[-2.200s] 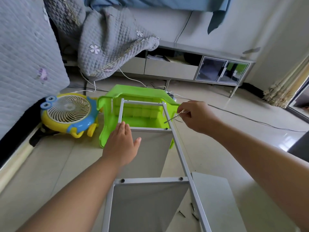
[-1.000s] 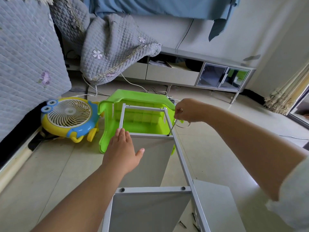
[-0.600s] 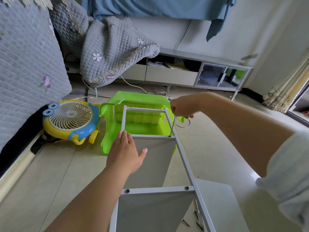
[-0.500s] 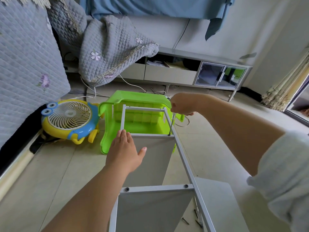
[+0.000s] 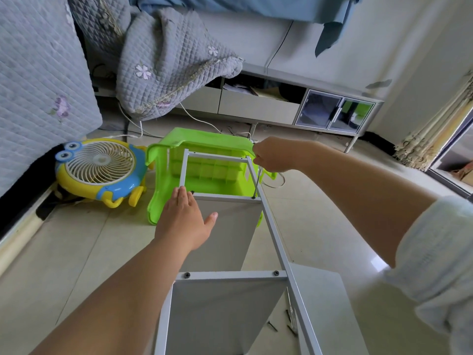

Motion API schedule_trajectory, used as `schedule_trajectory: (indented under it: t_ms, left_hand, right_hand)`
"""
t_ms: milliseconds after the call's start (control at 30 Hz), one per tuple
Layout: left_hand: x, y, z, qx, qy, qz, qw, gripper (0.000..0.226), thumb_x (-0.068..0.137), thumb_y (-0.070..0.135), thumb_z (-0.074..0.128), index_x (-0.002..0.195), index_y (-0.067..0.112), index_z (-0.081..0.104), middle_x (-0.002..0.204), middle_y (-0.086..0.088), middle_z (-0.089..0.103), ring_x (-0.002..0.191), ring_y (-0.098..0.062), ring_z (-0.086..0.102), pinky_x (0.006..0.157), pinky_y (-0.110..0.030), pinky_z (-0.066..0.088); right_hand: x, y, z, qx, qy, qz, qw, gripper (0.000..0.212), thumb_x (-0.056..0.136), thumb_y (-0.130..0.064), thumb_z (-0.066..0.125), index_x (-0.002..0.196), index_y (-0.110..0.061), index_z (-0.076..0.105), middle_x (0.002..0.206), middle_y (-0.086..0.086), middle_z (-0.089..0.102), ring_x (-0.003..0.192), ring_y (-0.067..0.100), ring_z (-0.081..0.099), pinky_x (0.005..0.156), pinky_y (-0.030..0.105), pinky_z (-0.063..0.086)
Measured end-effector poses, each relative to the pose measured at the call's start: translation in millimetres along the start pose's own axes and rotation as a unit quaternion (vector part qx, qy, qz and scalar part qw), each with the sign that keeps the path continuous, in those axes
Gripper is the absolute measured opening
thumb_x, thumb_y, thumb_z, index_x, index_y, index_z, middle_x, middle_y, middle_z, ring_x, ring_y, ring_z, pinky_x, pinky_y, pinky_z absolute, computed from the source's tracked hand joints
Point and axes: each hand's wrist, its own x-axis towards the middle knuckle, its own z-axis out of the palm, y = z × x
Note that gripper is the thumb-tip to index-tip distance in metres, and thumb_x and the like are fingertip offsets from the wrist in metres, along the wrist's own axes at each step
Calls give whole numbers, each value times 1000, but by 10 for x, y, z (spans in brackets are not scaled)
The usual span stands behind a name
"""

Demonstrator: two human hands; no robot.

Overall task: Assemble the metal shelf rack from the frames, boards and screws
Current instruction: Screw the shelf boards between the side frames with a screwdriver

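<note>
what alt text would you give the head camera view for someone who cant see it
A person's right hand holds a thin tool upright on a screw at the corner of a grey metal shelf rack lying on the floor, while the left hand lies flat on a shelf board. Behind the rack are an overturned green plastic stool and a yellow and blue fan.

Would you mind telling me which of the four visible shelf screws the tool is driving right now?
The far right screw, on the upper board's edge: the tool in the right hand stands on it. The other three are untouched.
</note>
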Motion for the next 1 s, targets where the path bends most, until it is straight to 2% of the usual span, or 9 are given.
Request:
schedule_trajectory:
  t_ms: [100,200,333,467,633,733,833,933,1000]
  left_hand:
    - [-17,13,-7,4,-4,1,1000,79,96,53,23,146,-3,0,156,-16,-7,145,-25,-7,117,-32,1]
    - [-19,11,-13,3,-8,0,1000,79,96,53,23,146,-3,-1,156,-16,-8,144,-24,-8,117,-32,0]
    - [-30,-2,-12,3,-6,4,1000,79,96,53,23,146,-3,0,156,-16,-7,145,-25,-7,117,-32,1]
    - [-19,-4,-1,-5,-3,3,1000,75,97,48,23,146,-4,2,156,-16,-5,145,-25,-6,117,-32,2]
    - [35,-3,35,-20,2,2,1000,70,99,43,24,146,-5,4,156,-17,-4,145,-24,-5,117,-32,2]
    - [40,-5,29,-17,0,0,1000,71,99,44,24,146,-4,3,156,-16,-5,145,-24,-5,117,-32,2]
    - [27,-15,21,-19,1,-1,1000,72,98,45,24,146,-5,3,156,-16,-5,145,-25,-5,117,-32,2]
    - [14,-12,18,-25,5,-2,1000,72,98,45,24,146,-4,3,156,-16,-5,145,-24,-5,117,-32,3]
    - [11,-8,21,-25,7,-1,1000,72,98,45,25,146,-5,2,156,-16,-5,145,-24,-5,117,-32,2]
  right_hand:
    - [2,5,-33,-57,-25,11,998,40,101,-19,27,103,5,59,107,17,61,98,29,58,86,30,42]
    - [-59,35,-103,-60,-75,24,995,41,101,-23,25,77,-1,50,72,10,51,60,18,49,57,26,38]
    - [-118,64,-51,2,-43,9,999,21,97,-11,35,113,-2,44,116,18,54,89,28,49,72,29,34]
    - [-133,8,-24,-19,-24,10,999,35,101,-20,30,112,2,54,115,15,59,106,29,54,84,27,37]
    - [-48,-30,-62,69,-60,71,993,29,94,-10,41,65,-13,44,68,1,43,62,19,43,51,18,32]
    - [-102,7,-110,47,-88,81,992,34,95,-10,38,61,-9,39,61,2,37,50,10,33,36,14,33]
    - [-176,77,-92,11,-84,61,995,20,94,-15,39,93,-1,53,76,8,54,59,20,47,48,20,35]
    - [-233,81,-51,0,-55,38,998,32,97,-17,37,115,-2,58,117,13,59,103,27,54,79,27,41]
    - [-234,70,-35,-4,-55,46,997,29,96,-19,41,112,-4,60,117,13,60,97,26,54,73,27,40]
